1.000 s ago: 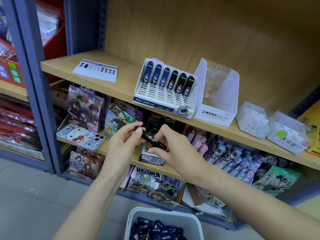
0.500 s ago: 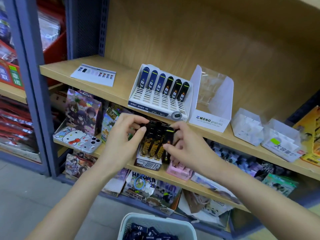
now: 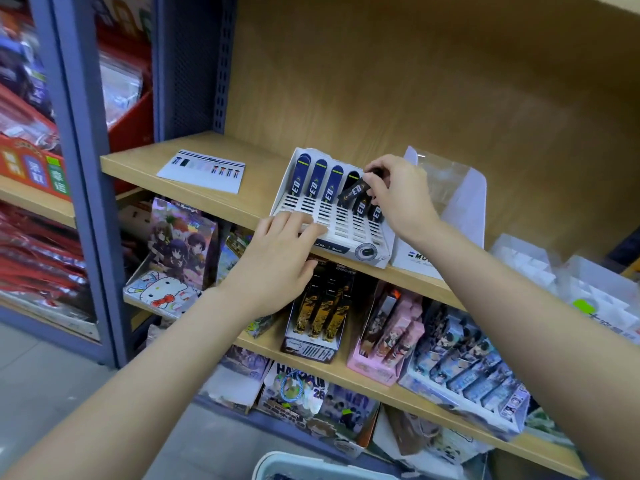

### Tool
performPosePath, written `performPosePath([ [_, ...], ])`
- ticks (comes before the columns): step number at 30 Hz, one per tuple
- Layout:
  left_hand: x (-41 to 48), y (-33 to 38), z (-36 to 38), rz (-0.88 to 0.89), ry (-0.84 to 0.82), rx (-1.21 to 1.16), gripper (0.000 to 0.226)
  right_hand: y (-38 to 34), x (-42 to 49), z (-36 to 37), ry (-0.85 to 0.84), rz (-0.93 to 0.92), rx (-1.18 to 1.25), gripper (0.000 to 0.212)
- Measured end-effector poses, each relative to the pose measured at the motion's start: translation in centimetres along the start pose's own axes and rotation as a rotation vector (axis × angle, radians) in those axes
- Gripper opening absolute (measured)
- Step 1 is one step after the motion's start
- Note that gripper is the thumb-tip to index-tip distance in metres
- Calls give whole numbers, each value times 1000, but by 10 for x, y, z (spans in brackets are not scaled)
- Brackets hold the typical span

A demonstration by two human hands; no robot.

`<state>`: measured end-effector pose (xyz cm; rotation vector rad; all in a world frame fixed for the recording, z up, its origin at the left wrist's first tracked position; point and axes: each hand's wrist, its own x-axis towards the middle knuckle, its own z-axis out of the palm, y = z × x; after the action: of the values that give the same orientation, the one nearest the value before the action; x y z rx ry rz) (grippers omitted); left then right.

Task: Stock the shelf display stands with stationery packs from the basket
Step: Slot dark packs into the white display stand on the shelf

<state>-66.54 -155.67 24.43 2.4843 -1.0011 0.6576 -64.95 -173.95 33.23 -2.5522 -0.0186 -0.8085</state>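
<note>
A white slotted display stand (image 3: 346, 233) sits on the upper wooden shelf (image 3: 194, 199), with dark blue and black "ED" packs standing along its back row. My right hand (image 3: 401, 195) pinches a small black stationery pack (image 3: 353, 192), tilted over the stand's right-hand slots among the packs there. My left hand (image 3: 280, 261) lies flat, fingers spread, on the stand's front left corner. The pale basket (image 3: 294, 465) shows only its rim at the bottom edge.
A clear "MONO" display box (image 3: 446, 216) stands just right of the stand, with more clear boxes (image 3: 568, 282) further right. A printed card (image 3: 202, 171) lies on the shelf's left. Lower shelves hold colourful packs and boxes. A blue upright (image 3: 83, 168) bounds the left.
Both hands rose from the lower shelf to the upper one. My right hand carried the black pack over the stand; my left hand let go and settled on the stand's front.
</note>
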Motion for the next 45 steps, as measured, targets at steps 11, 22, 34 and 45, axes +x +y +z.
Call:
performPosePath([
  [11, 3, -6, 2, 20, 44, -27, 36, 3, 30, -2, -275, -97, -205, 12],
  [22, 7, -5, -6, 12, 55, -39, 33, 4, 33, 5, -218, -153, -316, 14],
  [34, -38, 8, -5, 65, 238, 94, 30, 1, -69, -4, 31, -411, -354, 19],
  [45, -189, 34, 118, -91, -235, -47, 20, 78, -314, 70, -644, -144, -294, 18],
])
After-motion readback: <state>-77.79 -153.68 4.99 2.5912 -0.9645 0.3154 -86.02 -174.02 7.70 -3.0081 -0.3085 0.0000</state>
